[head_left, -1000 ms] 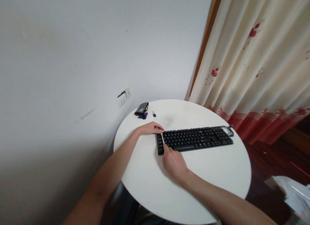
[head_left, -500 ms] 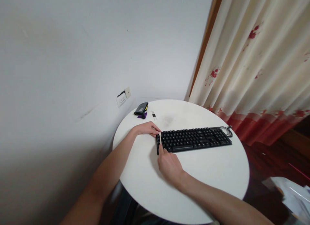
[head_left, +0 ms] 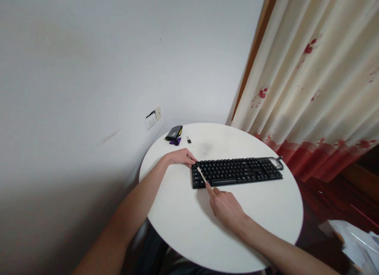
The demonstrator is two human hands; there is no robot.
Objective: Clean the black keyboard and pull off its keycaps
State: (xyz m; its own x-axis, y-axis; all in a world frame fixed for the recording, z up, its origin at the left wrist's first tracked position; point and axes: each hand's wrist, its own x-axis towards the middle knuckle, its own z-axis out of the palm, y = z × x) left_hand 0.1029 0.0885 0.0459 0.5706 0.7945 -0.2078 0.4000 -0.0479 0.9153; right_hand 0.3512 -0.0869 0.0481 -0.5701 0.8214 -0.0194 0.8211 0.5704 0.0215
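Note:
A black keyboard [head_left: 237, 170] lies on the round white table [head_left: 183, 216]. At its top left corner, my left hand [head_left: 182, 156] has its fingers closed on the edge. My right hand [head_left: 225, 207] is just in front of the keyboard's left part, wrapped round the handle of a pale toothbrush [head_left: 202, 175]. The brush head rests over the keys near the left end, with the handle slanting down to the right. Much of the handle is hidden in the hand.
Behind my left hand are a dark folded pouch [head_left: 174, 133] with a purple piece [head_left: 175, 141] and a small black-and-metal item [head_left: 190, 141]. The keyboard's cable [head_left: 276, 162] is bundled at the right. A wall with a socket [head_left: 150, 121] and a curtain [head_left: 304, 93] stand behind.
My right hand has moved right, and the toothbrush has gone from nearly upright in view to slanted, its head slightly lower on the keys. My left hand stays at the corner.

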